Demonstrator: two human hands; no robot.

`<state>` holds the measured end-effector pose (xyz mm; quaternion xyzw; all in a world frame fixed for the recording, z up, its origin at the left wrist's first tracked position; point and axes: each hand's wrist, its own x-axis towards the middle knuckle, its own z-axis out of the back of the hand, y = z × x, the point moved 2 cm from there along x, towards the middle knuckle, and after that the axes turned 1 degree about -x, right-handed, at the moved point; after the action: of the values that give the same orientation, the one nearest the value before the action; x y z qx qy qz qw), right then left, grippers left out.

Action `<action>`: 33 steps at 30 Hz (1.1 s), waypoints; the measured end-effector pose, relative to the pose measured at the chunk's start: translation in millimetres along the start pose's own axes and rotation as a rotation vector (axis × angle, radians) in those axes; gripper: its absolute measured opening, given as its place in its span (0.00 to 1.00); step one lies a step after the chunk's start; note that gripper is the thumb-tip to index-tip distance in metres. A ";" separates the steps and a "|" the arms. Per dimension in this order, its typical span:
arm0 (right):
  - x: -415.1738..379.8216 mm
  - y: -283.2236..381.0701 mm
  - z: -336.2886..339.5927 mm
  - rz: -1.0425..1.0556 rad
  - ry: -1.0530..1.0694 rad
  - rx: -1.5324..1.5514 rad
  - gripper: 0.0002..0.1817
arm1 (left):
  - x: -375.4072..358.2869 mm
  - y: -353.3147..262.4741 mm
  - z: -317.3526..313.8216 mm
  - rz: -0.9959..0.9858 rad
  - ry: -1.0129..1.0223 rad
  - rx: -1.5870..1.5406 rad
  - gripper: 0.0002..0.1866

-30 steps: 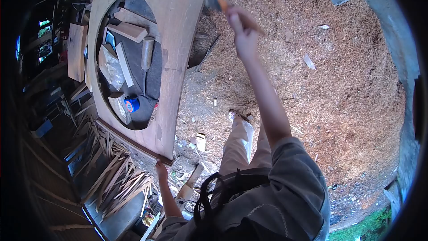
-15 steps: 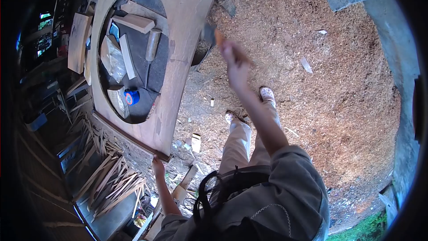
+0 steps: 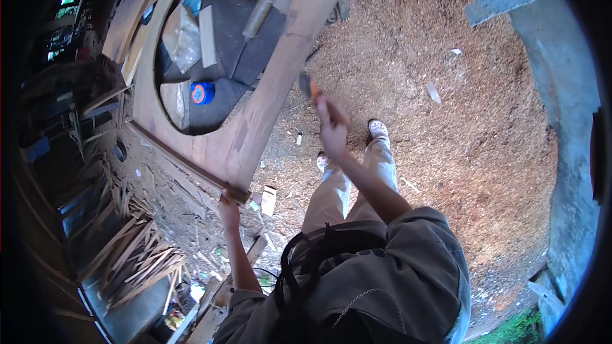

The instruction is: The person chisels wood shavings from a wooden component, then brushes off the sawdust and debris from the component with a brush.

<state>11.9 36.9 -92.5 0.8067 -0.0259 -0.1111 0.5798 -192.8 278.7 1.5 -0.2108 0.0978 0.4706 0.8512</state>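
My left hand [image 3: 228, 211] grips the near end of a dark brown wooden strip [image 3: 185, 162], which lies along the near edge of a large wooden panel [image 3: 217, 151] with an oval opening. Raised to the right of the panel, my right hand [image 3: 333, 129] is closed round a hammer [image 3: 308, 86] with a dark head and orange on its handle. The hammer is apart from the panel and slightly blurred. Inside the oval, a blue and orange tape measure [image 3: 203, 93] lies on a dark surface beside wood offcuts [image 3: 208, 37] and a cylindrical piece [image 3: 257, 18].
Thin wooden sticks [image 3: 137, 255] are heaped at the lower left. Sawdust covers the ground [image 3: 459, 146] around my feet. A concrete wall [image 3: 564, 108] curves along the right side. Planks [image 3: 131, 16] lean beyond the panel's left side.
My right hand has lowered the hammer toward me. My left hand still holds the strip's end. The view has shifted, so the panel appears higher and farther right.
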 end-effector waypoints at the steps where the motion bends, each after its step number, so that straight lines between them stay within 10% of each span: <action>1: -32.8 -4.5 1.4 0.011 0.067 -0.048 0.06 | 3.1 1.7 -0.3 0.001 -0.005 -0.031 0.31; 4: -94.4 5.7 12.3 -0.059 0.389 -0.249 0.06 | 10.5 34.7 -10.5 0.030 0.050 -0.079 0.32; 13: -102.6 38.6 -44.8 0.201 0.249 -0.413 0.07 | 24.4 56.6 -2.5 -0.032 0.189 -0.373 0.37; 16: -152.7 48.1 -58.3 0.153 0.636 -0.404 0.06 | 23.0 73.5 -13.8 -0.118 0.300 -0.748 0.34; 22: -120.4 82.4 -95.1 0.353 0.370 -0.607 0.06 | 10.4 92.7 0.6 -0.214 0.362 -0.853 0.28; 24: -140.2 76.8 -108.3 0.222 0.643 -1.034 0.07 | 7.5 102.3 1.4 -0.256 0.391 -0.937 0.23; 27: -160.8 63.9 -120.6 0.392 0.939 -0.796 0.06 | 3.4 117.3 6.3 -0.312 0.365 -0.889 0.20; 33: -154.9 71.1 -144.0 0.357 0.526 -0.953 0.08 | -2.6 153.9 12.0 -0.333 0.344 -1.001 0.15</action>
<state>-102.7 174.0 41.1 0.4400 0.0363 0.1934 0.8762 -324.3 354.3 -27.9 -0.6761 -0.0347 0.2776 0.6816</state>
